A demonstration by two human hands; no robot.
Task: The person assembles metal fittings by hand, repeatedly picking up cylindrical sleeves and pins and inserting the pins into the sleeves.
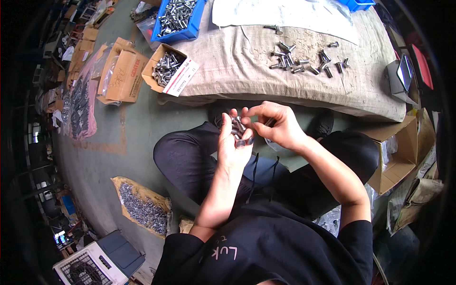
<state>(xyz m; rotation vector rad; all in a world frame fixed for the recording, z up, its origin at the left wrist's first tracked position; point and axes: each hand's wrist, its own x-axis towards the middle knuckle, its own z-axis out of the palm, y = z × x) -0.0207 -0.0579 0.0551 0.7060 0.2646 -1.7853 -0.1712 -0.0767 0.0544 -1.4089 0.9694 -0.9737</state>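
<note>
My left hand point(230, 151) is palm up above my lap, its fingers curled around several shiny metal bolts point(237, 128). Flat round heads show at the near side of that bunch. Just to the right, my right hand point(284, 128) has its thumb and forefinger closed close to the left fingertips. Between its fingers shows the end of a metal piece that looks like another bolt point(270, 122); most of it is hidden. More loose bolts point(289, 58) lie scattered on the cloth-covered table point(228, 71) ahead of me.
On the table's left stand a cardboard box point(151, 73) of bolts and a blue bin point(194, 31) filled with metal parts. An open carton point(122, 78) is farther left. A sack of small parts point(142, 209) lies on the floor. Another carton point(396, 149) stands right of my knee.
</note>
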